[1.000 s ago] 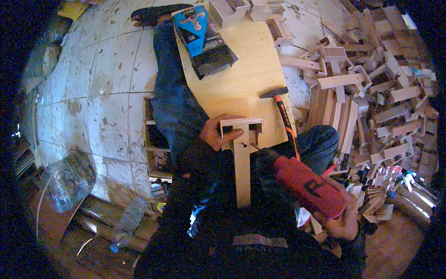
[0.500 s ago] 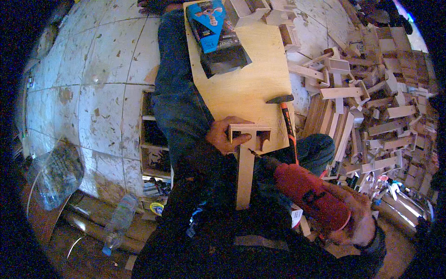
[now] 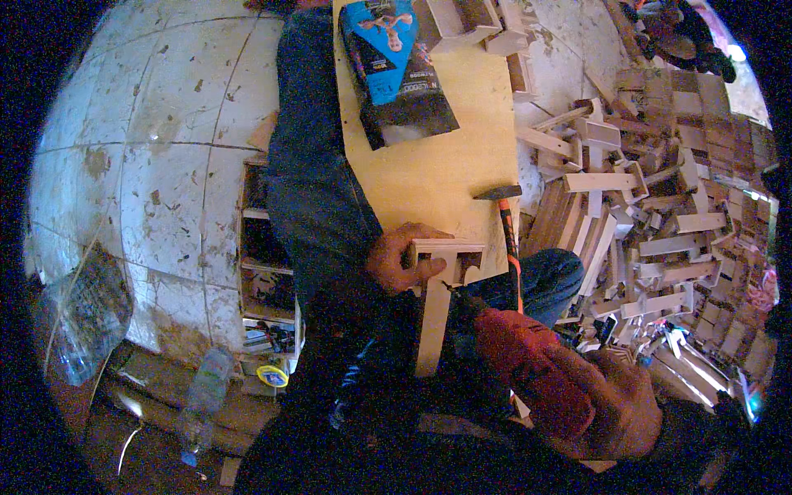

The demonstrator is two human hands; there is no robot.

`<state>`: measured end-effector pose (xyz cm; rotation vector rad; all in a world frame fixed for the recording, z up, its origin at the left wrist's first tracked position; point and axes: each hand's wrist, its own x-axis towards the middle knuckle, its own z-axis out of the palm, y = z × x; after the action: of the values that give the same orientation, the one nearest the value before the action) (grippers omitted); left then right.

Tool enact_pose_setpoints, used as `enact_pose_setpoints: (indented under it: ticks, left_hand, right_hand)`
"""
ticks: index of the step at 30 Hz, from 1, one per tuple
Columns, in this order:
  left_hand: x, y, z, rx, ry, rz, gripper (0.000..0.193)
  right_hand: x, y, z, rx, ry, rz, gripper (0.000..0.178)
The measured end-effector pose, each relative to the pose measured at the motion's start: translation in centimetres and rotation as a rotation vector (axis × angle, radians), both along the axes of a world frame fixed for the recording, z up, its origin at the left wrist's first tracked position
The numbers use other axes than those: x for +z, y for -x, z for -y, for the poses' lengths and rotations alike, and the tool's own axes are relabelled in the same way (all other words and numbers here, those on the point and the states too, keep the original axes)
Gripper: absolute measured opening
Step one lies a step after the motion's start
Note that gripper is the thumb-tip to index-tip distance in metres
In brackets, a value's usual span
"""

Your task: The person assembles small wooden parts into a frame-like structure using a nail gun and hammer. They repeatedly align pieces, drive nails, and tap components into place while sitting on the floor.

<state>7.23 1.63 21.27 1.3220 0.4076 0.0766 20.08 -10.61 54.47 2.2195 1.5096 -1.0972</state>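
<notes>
My left hand [image 3: 398,260] grips a small wooden piece [image 3: 434,318], a box-like head with a long flat strip running toward me. Its thumb presses inside the head, near the joint. In my right hand [image 3: 631,408] is a red power drill [image 3: 532,363], held around its body. The drill's dark bit points at the strip just below the head; whether its tip touches the wood I cannot tell. A hammer [image 3: 505,216] with an orange and black handle lies on the plywood board [image 3: 429,181], right of the wooden piece.
A black and blue printed bag [image 3: 400,82] lies on the board's far part, beside wooden boxes [image 3: 458,25]. Many similar wooden pieces [image 3: 660,247] are heaped at the right. At the left are a wooden crate [image 3: 268,247], a plastic bottle [image 3: 202,404] and tiled floor [image 3: 157,198].
The view has shifted slightly. The drill has swung a little lower and left in the picture, its bit still near the joint. The left hand keeps its grip on the wooden piece.
</notes>
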Motion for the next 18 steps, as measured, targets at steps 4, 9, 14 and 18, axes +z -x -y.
enact_pose_setpoints:
  ticks: [4, 9, 14, 18]
  left_hand:
    - [-0.4, -0.4, 0.4, 0.133, -0.018, 0.094, 0.026]
    - [-0.8, -0.3, 1.0, 0.099, 0.123, 0.012, 0.024]
    - [-0.9, -0.4, 1.1, 0.144, 0.152, 0.129, 0.024]
    - [-1.8, -1.0, 1.3, 0.143, 0.215, 0.125, 0.026]
  right_hand:
    - [-0.9, -0.1, -0.6, -0.058, 0.002, -0.015, 0.087]
    - [-1.9, 0.4, -0.7, -0.008, -0.02, 0.001, 0.086]
    - [-1.9, 1.0, 0.6, -0.156, 0.114, -0.027, 0.079]
    - [-3.3, -0.5, 4.4, -0.539, -0.202, -0.365, 0.064]
